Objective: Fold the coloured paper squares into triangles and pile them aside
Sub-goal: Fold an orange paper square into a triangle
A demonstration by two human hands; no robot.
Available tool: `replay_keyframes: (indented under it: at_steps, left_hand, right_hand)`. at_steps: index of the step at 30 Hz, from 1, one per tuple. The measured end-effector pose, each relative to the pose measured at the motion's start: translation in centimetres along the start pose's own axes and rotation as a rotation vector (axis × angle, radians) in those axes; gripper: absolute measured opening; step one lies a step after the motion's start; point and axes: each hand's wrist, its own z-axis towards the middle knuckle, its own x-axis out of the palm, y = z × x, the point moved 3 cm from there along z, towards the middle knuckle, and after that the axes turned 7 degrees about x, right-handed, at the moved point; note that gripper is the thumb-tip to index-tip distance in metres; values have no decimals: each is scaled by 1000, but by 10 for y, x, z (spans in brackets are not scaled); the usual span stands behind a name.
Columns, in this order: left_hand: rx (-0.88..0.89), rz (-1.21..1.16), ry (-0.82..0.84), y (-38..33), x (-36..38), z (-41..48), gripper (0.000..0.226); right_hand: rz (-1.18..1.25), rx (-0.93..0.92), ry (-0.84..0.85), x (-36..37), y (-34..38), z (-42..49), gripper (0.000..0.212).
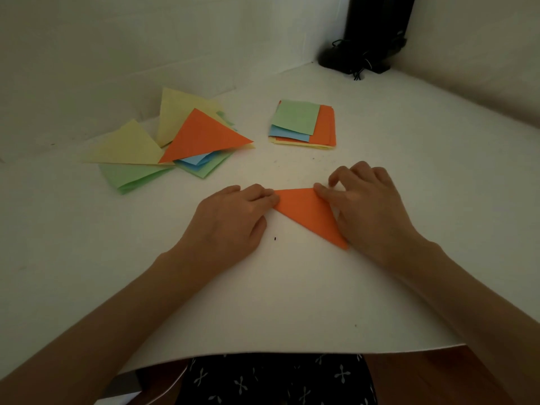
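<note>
An orange paper folded into a triangle (pixel 306 213) lies flat on the white table in front of me. My left hand (pixel 230 217) presses its left corner with the fingertips. My right hand (pixel 368 206) rests along its right edge, thumb and forefinger on the top right corner, the other fingers loosely curled. To the far left sits a loose pile of folded triangles (pixel 172 141): yellow, green, blue, with an orange one on top. A stack of unfolded squares (pixel 304 124) lies behind the hands, green on top, then blue, orange and yellow.
The white table (pixel 263 302) meets white walls at the back and on both sides. A black stand with cables (pixel 368 51) occupies the far right corner. The table's near edge is just above my lap.
</note>
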Motion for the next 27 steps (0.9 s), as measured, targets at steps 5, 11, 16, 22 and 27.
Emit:
replay_keyframes:
  at_steps: [5, 11, 16, 22, 27]
  left_hand:
    - [26, 28, 35, -3, -2, 5, 46]
    - [28, 12, 17, 0, -5, -6, 44]
    - [-94, 36, -103, 17, -17, -15, 38]
    - [-293, -227, -82, 26, -11, 18, 38]
    - [-278, -296, -71, 31, 3, 26, 38]
  right_hand:
    - [148, 29, -50, -12, 1, 8, 56]
    - [189, -131, 130, 10, 25, 7, 49]
    - [230, -130, 146, 9, 23, 7, 54]
    - [320, -118, 202, 5, 18, 29, 40]
    - [514, -64, 257, 5, 14, 48, 18]
